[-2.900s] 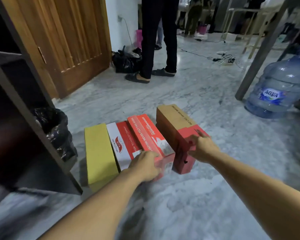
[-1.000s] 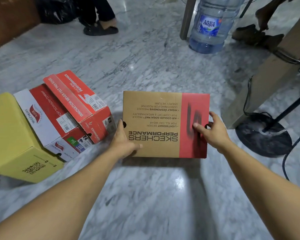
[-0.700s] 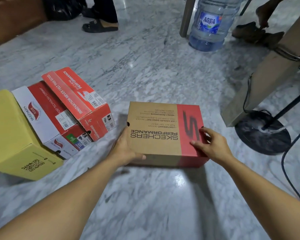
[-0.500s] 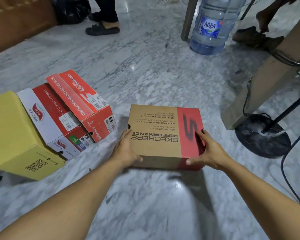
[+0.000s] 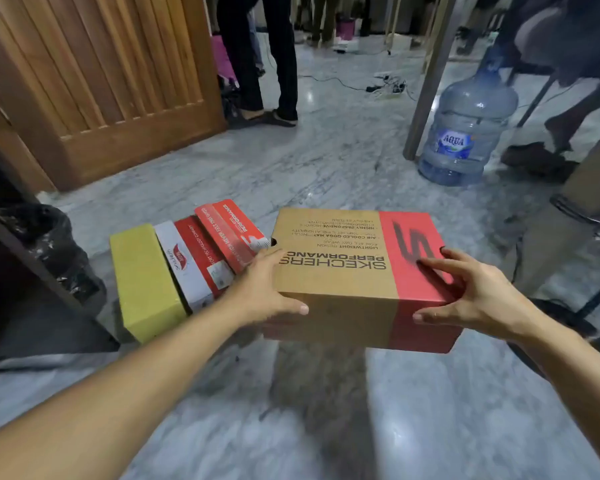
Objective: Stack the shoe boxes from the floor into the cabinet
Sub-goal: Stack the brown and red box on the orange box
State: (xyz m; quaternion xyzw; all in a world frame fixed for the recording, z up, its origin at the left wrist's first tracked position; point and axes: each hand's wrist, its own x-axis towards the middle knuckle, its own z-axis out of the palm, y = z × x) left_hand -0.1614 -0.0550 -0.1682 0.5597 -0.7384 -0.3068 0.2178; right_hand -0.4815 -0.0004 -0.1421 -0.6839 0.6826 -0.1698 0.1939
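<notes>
Hands: left hand (image 5: 264, 292) and right hand (image 5: 478, 296) each clamped on one end of the brown-and-red shoe box (image 5: 347, 271), thumbs on the near side wall, fingers spread over the lid.
Floor: grey-white marble (image 5: 326, 427), glossy, veined.
Door: wooden door (image 5: 101, 74), slatted panel, at upper left.
Cabinet: dark cabinet (image 5: 11, 237) at the left edge, its slanted frame beside the floor boxes.
Held box: rectangular cardboard, held level above the floor, long axis left to right, red end toward the right hand, lid print upside down to the camera.
Water jug: clear blue plastic (image 5: 465, 133), round, standing on the floor at right.
Floor boxes: yellow box (image 5: 142, 278), white-and-red box (image 5: 191, 265), red box (image 5: 232, 233), side by side and touching, left of the held box, long axes running away from the camera.
</notes>
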